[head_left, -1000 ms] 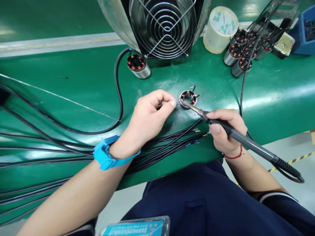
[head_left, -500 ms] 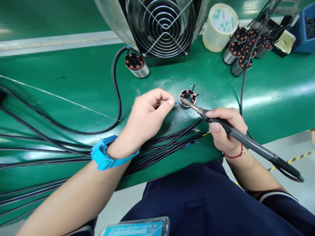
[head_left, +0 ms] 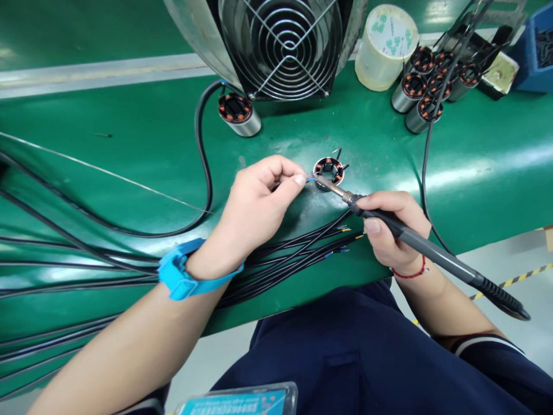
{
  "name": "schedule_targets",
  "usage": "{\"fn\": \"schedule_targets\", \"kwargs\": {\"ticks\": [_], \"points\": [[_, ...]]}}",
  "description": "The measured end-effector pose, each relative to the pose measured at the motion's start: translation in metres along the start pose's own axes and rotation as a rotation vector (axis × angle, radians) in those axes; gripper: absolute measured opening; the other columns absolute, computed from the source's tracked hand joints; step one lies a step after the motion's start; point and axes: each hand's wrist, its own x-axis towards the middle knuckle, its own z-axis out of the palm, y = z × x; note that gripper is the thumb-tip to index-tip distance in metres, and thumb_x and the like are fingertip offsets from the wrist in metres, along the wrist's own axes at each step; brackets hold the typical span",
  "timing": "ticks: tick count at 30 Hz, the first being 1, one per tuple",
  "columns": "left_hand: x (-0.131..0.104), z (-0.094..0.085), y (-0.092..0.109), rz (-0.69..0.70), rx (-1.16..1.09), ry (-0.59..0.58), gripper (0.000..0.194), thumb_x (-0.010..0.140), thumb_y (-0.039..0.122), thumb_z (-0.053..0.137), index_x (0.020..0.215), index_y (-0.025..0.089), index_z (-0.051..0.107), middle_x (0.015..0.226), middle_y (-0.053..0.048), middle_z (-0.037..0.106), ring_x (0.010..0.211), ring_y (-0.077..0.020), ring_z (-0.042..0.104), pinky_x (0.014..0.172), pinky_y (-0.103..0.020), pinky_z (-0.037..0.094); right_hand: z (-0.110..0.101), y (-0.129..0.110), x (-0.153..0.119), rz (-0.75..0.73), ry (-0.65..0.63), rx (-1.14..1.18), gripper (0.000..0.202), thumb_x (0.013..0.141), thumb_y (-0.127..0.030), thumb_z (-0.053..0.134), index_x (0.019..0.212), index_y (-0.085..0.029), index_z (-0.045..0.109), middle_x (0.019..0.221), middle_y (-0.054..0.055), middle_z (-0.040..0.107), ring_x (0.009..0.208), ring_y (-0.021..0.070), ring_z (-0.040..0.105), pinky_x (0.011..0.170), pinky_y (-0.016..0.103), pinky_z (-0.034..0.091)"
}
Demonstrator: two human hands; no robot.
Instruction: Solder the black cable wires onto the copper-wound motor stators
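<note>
A motor stator (head_left: 329,172) with copper windings stands upright on the green table. My left hand (head_left: 270,193) pinches a thin blue wire (head_left: 311,179), whose end lies at the stator's left rim. In my right hand (head_left: 395,225) is a grey and black soldering iron (head_left: 436,251). The metal tip of the iron is at the left side of the rim, close to the wire end. Whether the tip touches the wire or the rim is too small to tell.
A fan (head_left: 289,49) with a wire guard stands behind the stator. Another stator (head_left: 244,121) is beside it. At the back right are a pale round container (head_left: 384,52), several stators and a blue bin (head_left: 533,57). Black cables (head_left: 280,265) lie under my left arm.
The soldering iron and my right hand have shifted slightly left, and its tip has moved from inside the ring to the rim near the wire. My left hand has hardly moved.
</note>
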Motion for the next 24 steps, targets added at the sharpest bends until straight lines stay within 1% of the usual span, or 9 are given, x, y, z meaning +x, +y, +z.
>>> {"fn": "schedule_targets", "kwargs": {"ticks": [6,9,12,16,19,24], "points": [[0.0,-0.0003,-0.0018,-0.004,0.0,-0.003,0.01,0.084,0.028,0.06,0.079,0.021,0.063,0.065,0.001,0.052,0.061,-0.0134,0.043,0.057,-0.026,0.037,-0.0005,0.0004,-0.0004,0.015,0.026,0.007,0.016,0.097,-0.03,0.062,0.11,-0.025,0.069,0.09,-0.001,0.074,0.07,0.013,0.07,0.063,0.026,0.06],[-0.0002,-0.0006,-0.0039,-0.009,0.007,-0.004,0.011,0.085,0.03,0.06,0.08,0.021,0.064,0.067,0.001,0.052,0.062,-0.0137,0.044,0.058,-0.026,0.037,-0.0007,-0.0002,-0.0001,-0.002,0.009,0.007,0.016,0.096,-0.031,0.061,0.11,-0.026,0.068,0.09,-0.001,0.074,0.068,0.0131,0.069,0.06,0.025,0.059],[-0.0001,-0.0008,-0.0053,-0.001,0.011,-0.006,0.013,0.086,0.031,0.06,0.081,0.02,0.065,0.068,0.001,0.053,0.063,-0.0137,0.044,0.059,-0.027,0.038,-0.0009,-0.0013,0.0011,0.002,0.021,-0.019,0.015,0.098,-0.033,0.059,0.107,-0.026,0.068,0.086,-0.001,0.073,0.063,0.0125,0.067,0.056,0.026,0.058],[0.0,-0.001,-0.0046,-0.002,0.006,-0.005,0.011,0.086,0.029,0.06,0.081,0.02,0.065,0.068,0.001,0.053,0.063,-0.0134,0.045,0.059,-0.026,0.038,-0.0008,-0.0016,0.0019,0.008,0.006,-0.048,0.015,0.098,-0.035,0.058,0.104,-0.026,0.068,0.086,-0.001,0.073,0.061,0.0119,0.067,0.055,0.025,0.058],[-0.0002,-0.0012,-0.0032,-0.01,-0.008,-0.001,0.01,0.086,0.027,0.061,0.08,0.02,0.065,0.067,0.001,0.053,0.062,-0.0129,0.044,0.057,-0.026,0.037,-0.0003,-0.0003,-0.0001,-0.003,0.004,-0.002,0.014,0.098,-0.032,0.06,0.107,-0.025,0.067,0.089,-0.001,0.074,0.066,0.0118,0.069,0.059,0.024,0.059],[-0.0007,-0.0021,-0.0027,-0.016,-0.028,-0.009,0.009,0.086,0.027,0.061,0.08,0.021,0.065,0.068,0.002,0.053,0.062,-0.0133,0.044,0.059,-0.027,0.038,0.0003,0.0026,-0.0043,0.05,0.045,0.045,0.018,0.097,-0.033,0.062,0.112,-0.024,0.067,0.091,0.0,0.075,0.073,0.0139,0.073,0.066,0.027,0.062]]}}
